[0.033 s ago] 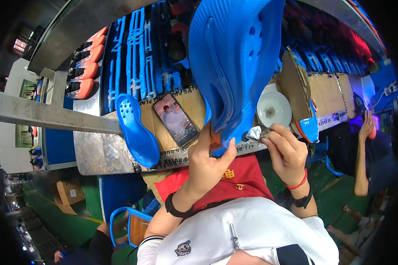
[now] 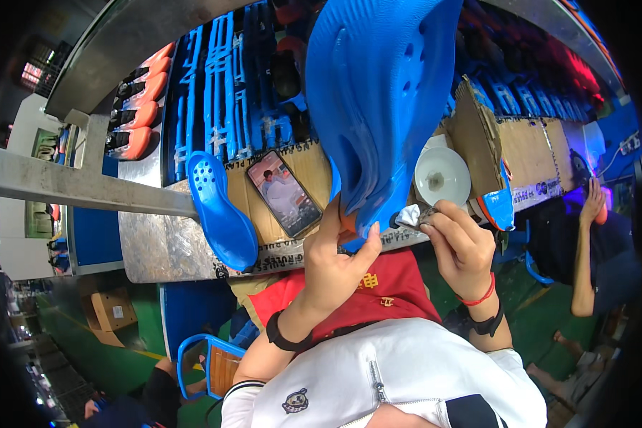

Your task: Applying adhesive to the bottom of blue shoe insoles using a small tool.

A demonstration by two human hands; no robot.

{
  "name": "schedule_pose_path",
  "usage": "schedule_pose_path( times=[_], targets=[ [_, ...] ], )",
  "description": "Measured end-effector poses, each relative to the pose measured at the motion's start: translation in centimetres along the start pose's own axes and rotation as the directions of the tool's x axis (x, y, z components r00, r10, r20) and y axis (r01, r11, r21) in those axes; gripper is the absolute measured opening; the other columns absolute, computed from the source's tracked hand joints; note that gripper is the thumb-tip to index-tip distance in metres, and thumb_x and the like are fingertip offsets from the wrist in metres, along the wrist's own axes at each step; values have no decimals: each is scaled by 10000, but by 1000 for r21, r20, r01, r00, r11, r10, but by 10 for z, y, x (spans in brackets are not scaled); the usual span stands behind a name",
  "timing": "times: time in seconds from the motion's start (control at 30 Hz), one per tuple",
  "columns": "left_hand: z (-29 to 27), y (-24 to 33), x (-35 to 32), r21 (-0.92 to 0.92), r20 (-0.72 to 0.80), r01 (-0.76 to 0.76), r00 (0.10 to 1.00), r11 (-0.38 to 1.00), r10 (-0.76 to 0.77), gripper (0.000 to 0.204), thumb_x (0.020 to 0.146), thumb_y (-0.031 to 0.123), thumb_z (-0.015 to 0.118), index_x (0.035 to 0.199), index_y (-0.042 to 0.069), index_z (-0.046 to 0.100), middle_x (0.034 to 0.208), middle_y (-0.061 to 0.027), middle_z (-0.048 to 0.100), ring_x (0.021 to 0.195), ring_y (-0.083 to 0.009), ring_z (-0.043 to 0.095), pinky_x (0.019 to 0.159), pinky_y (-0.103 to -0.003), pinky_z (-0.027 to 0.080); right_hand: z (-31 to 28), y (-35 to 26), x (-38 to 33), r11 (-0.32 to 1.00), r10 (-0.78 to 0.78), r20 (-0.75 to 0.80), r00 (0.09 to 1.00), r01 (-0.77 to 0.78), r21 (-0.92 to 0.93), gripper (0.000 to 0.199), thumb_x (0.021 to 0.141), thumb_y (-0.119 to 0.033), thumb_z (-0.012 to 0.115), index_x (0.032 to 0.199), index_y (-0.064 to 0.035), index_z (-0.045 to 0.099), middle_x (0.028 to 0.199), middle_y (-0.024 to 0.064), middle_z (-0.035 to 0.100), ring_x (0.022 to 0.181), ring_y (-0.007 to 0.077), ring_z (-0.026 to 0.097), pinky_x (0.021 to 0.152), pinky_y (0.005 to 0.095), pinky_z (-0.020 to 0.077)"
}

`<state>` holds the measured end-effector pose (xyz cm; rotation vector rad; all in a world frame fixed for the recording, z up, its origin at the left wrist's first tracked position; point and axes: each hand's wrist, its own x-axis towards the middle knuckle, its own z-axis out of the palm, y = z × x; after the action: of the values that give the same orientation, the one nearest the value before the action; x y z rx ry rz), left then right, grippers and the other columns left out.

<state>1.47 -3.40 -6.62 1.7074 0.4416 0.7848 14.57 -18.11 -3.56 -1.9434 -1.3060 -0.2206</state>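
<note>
A large blue foam shoe [image 2: 378, 107] with round vent holes stands tilted up close in front of me, a bit of orange showing at its lower end. My left hand [image 2: 337, 260] is closed around that lower end, thumb on one side and fingers on the other. My right hand [image 2: 461, 246] pinches a small dark piece with a crumpled white tip [image 2: 409, 216], held right beside the shoe's lower edge. What exactly this piece is, I cannot make out. Just beyond my right hand sits a white bowl [image 2: 458, 178] with a greyish stain in its bottom.
A phone [image 2: 284, 194] with a lit screen lies on the cardboard-covered table [image 2: 164, 242], left of the shoe. A blue insole-shaped part [image 2: 221, 214] is beside it. A cardboard flap [image 2: 471, 128] stands behind the bowl. A metal bar [image 2: 85, 178] crosses at left; a co-worker's arm [image 2: 583, 264] is at right.
The upper end of the blue shoe has tipped slightly to the right. My hands stay almost in place, the white tip shifting only a little.
</note>
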Motion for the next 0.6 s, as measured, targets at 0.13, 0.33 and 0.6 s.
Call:
schedule_pose_path(
  times=[0.13,0.33,0.6],
  targets=[
    [-1,1,1,38,1,2,1000,999,-2,567,809,-18,691,1316,-80,445,859,-133,685,774,-192,700,730,-313,573,0,-3,1,1000,-5,22,1000,4,27,192,720,32,757,882,3,657,933,154,669,624,269,661,517,309,506],
    [1,2,1,56,-11,-6,1000,998,7,574,802,-13,701,1314,-86,451,843,-130,686,750,-194,700,718,-311,567,2,-1,1,999,-13,10,1000,13,36,195,718,31,760,884,6,661,937,160,671,622,272,665,515,311,509],
    [0,0,0,61,-13,-11,1000,998,12,545,805,-6,703,1290,-84,468,844,-131,688,750,-193,699,705,-308,562,1,-4,1,999,-10,33,999,8,48,182,728,38,750,885,11,662,917,156,667,631,267,663,516,311,509]
  ],
)
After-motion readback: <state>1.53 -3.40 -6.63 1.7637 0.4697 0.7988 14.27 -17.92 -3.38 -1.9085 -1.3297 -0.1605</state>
